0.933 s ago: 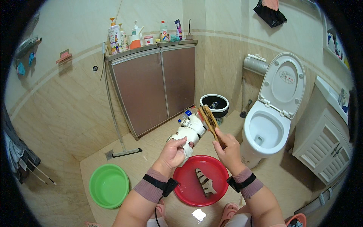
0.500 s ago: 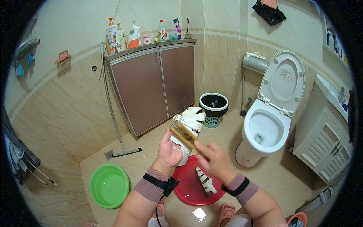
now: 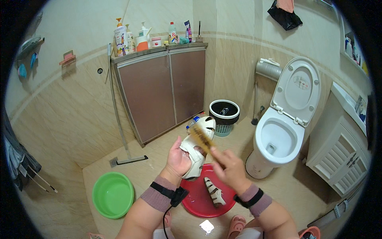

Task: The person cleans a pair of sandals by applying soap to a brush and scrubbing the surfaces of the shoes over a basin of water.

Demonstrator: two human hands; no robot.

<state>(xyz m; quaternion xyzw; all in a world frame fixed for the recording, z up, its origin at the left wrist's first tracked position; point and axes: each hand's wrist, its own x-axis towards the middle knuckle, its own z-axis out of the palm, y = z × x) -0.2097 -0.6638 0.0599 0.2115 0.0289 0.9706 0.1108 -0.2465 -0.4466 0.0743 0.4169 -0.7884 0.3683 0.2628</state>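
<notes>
A white strappy sandal [image 3: 193,159] rests in my left hand [image 3: 177,159], whose palm is turned up and fingers are mostly hidden behind the shoe. My right hand [image 3: 230,170] grips the handle of a brown scrubbing brush [image 3: 201,138]. The brush head lies across the sandal's upper, covering part of its straps. Below both hands, a second white sandal [image 3: 215,192] sits in a red basin [image 3: 191,199] on the floor, with a little water around it.
A green basin [image 3: 113,196] stands on the tiles at left, near a floor squeegee [image 3: 133,160]. Ahead are a brown cabinet [image 3: 147,95] topped with bottles and a lined trash bin [image 3: 223,115]. An open toilet [image 3: 278,135] and a white vanity [image 3: 336,143] fill the right side.
The sandal has turned and dropped slightly in my left hand, so more of its heel strap shows. The brush has shifted a little along it, uncovering something blue behind.
</notes>
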